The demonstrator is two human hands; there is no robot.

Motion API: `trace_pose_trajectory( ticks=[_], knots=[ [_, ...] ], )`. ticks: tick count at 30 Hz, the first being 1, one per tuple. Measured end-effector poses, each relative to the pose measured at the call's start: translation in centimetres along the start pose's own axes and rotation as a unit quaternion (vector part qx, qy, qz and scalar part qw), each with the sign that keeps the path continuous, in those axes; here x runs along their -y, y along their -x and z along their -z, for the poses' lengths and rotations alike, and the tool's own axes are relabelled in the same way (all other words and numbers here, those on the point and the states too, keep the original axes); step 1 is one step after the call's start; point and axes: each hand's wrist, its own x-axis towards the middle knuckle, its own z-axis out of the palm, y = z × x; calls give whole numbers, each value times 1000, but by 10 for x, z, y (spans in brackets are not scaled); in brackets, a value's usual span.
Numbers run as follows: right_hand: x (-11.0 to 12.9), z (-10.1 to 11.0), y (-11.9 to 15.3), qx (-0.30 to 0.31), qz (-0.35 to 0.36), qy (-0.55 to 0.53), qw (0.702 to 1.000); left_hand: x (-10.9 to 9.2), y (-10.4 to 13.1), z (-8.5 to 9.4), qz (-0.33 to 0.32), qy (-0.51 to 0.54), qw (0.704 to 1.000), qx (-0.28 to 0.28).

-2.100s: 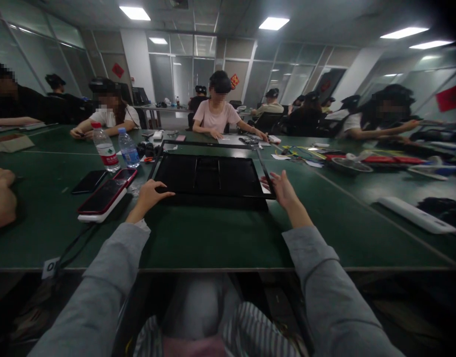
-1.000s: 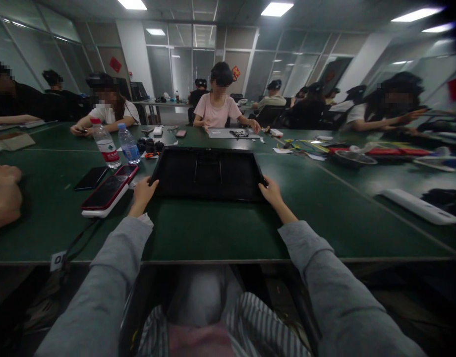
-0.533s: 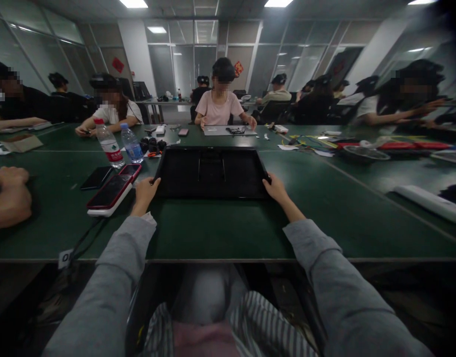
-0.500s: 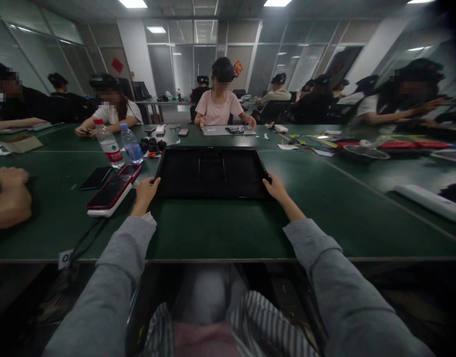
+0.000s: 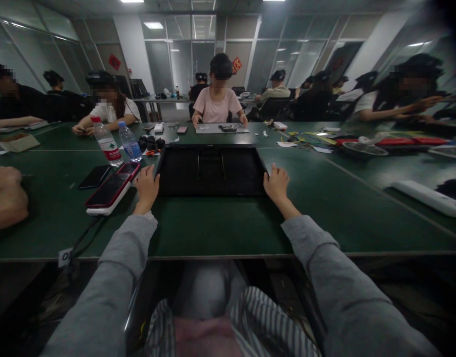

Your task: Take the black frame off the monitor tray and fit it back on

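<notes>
Flat on the green table (image 5: 213, 228) in front of me lies a black rectangular tray-like panel (image 5: 176, 173). It has a raised rim, and a thin U-shaped bracket (image 5: 210, 163) stands out at its middle. My left hand (image 5: 146, 187) is beside the panel's left edge, fingers apart and pointing up, its thumb side close to the rim. At the right edge, my right hand (image 5: 277, 184) is held the same way, fingers spread and thumb side against or very near the rim. Neither hand is wrapped around the panel.
Left of the panel are a phone on a white power bank (image 5: 108, 191), a dark phone (image 5: 94, 177) and two bottles (image 5: 108, 146). Another person's hand (image 5: 7, 196) rests at far left. A white power strip (image 5: 427, 198) lies right. A person (image 5: 217, 101) sits opposite.
Both my hands have loosened from the panel's side edges, their fingers now unfolded and raised. The panel stays in place. The person opposite has shifted their hands on a grey board.
</notes>
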Motion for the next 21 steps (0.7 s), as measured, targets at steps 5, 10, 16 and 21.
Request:
trace_pose_trajectory(
  ticks=[5, 10, 16, 21],
  knots=[
    [34, 3, 10, -16, 47, 76, 996, -23, 7, 0, -52, -24, 998, -16],
    [44, -6, 14, 31, 72, 118, 990, -24, 10, -14, -95, -61, 992, 62],
    [37, -13, 11, 57, 71, 95, 991, -10, 3, -22, -69, 7, 996, 55],
    [22, -11, -4, 53, -8, -13, 998, 17, -17, -23, 88, 169, 981, 47]
  ],
)
